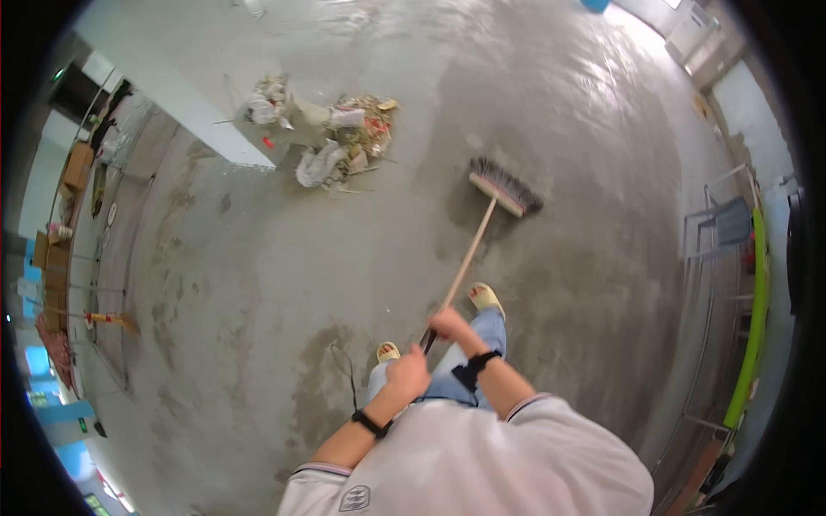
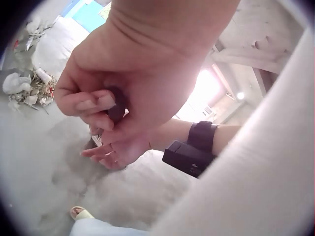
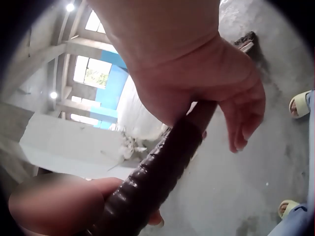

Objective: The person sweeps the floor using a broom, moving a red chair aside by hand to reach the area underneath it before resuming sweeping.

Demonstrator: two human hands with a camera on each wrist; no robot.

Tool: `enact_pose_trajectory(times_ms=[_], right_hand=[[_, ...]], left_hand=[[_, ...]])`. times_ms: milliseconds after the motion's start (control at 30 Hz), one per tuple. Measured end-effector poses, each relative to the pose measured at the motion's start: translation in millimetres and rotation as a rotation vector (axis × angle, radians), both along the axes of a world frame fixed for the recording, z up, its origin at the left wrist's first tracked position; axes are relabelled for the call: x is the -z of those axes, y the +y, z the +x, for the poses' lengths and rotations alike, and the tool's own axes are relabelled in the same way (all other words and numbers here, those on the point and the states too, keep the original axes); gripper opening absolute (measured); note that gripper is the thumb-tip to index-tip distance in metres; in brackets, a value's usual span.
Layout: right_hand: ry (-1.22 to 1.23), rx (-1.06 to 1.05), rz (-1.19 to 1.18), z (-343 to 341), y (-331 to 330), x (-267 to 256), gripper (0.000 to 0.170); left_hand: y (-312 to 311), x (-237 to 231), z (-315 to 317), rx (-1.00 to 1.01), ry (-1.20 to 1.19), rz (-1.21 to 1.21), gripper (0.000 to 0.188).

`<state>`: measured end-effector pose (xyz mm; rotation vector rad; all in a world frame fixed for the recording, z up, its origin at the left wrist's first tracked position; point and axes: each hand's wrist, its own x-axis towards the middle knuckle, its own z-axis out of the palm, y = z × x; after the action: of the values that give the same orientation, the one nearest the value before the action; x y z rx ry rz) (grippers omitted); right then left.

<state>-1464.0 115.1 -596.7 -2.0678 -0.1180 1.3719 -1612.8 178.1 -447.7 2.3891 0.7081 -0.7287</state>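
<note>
A push broom [image 1: 469, 254] slants away from the body in the head view, its dark bristles [image 1: 516, 181] on the wet concrete floor. My left hand [image 1: 408, 375] grips the dark ribbed end of the handle; in the left wrist view, the fingers [image 2: 91, 103] curl round the handle's tip [image 2: 117, 105]. Farther down, my right hand [image 1: 449, 325] holds the pale wooden shaft. The right wrist view shows the shaft running under the right palm [image 3: 206, 73], with some fingers hanging loose beside it. The ribbed grip [image 3: 152, 172] stretches between both hands.
A heap of rubbish [image 1: 344, 142] lies ahead to the left, beside a white pillar [image 1: 189, 86]. Along the right wall stand a metal frame [image 1: 718, 224] and a long green tube [image 1: 748, 344]. A yellow-red broom [image 1: 112, 320] and cardboard boxes [image 1: 56, 267] are at the left.
</note>
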Motion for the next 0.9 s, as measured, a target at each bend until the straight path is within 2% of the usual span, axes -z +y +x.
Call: enact_pose_trajectory(times_ms=[33,67,100,133,200,233,267,300,333,400,433,467,500,533,600,667,733,800,833,867,900], right_hand=[[0.021,-0.028,0.000,-33.7,10.3,-33.9,0.029],[0.051,-0.044,-0.002,-65.5,20.0,-58.9,0.027],[0.114,-0.025,-0.002,-94.3,27.8,-60.4,0.027],[0.182,-0.001,-0.006,-123.1,28.0,-62.5,0.026],[0.166,0.002,0.120,-171.2,25.1,-87.2,0.023],[0.166,0.150,0.079,-196.0,24.8,-76.1,0.022],[0.228,0.210,0.134,-212.2,12.9,-50.3,0.015],[0.359,0.355,0.172,-212.7,5.8,-117.3,0.016],[0.460,0.508,0.209,-217.4,-8.3,-125.5,0.017],[0.538,0.666,0.336,-220.5,-36.7,-146.1,0.014],[0.509,0.683,0.348,-221.7,-54.1,-140.1,0.014],[0.650,0.832,0.421,-225.5,-73.5,-130.3,0.013],[0.800,0.983,0.497,-242.2,-94.7,-118.1,0.012],[0.789,1.008,0.514,-255.0,-115.1,-127.4,0.012],[0.749,1.074,0.680,-286.3,-140.3,-160.9,0.010],[0.790,1.113,0.665,-321.7,-165.9,-166.2,0.008],[0.852,1.146,0.593,-370.2,-188.0,-173.4,0.008],[0.646,1.189,0.614,-400.4,-207.7,-183.0,0.008],[0.671,1.178,0.637,-418.7,-220.1,-175.1,0.014],[0.673,1.187,0.632,-438.0,-228.8,-174.3,0.014],[0.585,1.149,0.564,-457.3,-233.8,-179.9,0.014]], left_hand=[[10.0,-20.3,-32.5,0.037,0.060,-0.020,0.034],[17.0,-45.3,-63.4,0.132,0.084,0.064,0.038],[21.4,-64.7,-93.5,0.235,0.113,0.146,0.043],[23.6,-77.5,-119.0,0.244,0.115,0.144,0.043],[32.0,-101.0,-151.3,0.464,0.281,0.040,0.049],[36.7,-108.7,-159.6,0.494,0.258,0.080,0.049],[36.6,-114.5,-168.2,0.556,0.235,-0.006,0.052],[34.0,-120.8,-171.7,0.618,0.211,-0.101,0.055],[33.5,-135.0,-164.5,0.653,0.177,-0.082,0.055],[30.1,-162.3,-154.1,0.716,0.119,-0.276,0.058],[24.3,-136.3,-162.7,0.649,-0.041,-0.356,0.051],[15.5,-121.9,-162.7,0.678,-0.053,-0.351,0.051],[4.1,-106.1,-172.9,0.553,-0.253,-0.479,0.047],[-9.3,-89.9,-173.1,0.417,-0.443,-0.608,0.042],[-32.2,-11.8,-169.5,0.333,-0.538,-0.591,0.034],[-61.9,27.6,-166.3,0.121,-0.064,-0.799,0.042],[-95.6,40.5,-176.0,-0.213,0.107,-0.870,0.062],[-126.1,54.0,-197.6,-0.295,0.223,-0.938,0.068],[-138.5,59.2,-204.3,-0.367,0.319,-0.990,0.076],[-157.2,77.5,-216.2,-0.365,0.329,-0.992,0.076],[-177.3,100.2,-233.4,-0.356,0.257,-0.884,0.073]])
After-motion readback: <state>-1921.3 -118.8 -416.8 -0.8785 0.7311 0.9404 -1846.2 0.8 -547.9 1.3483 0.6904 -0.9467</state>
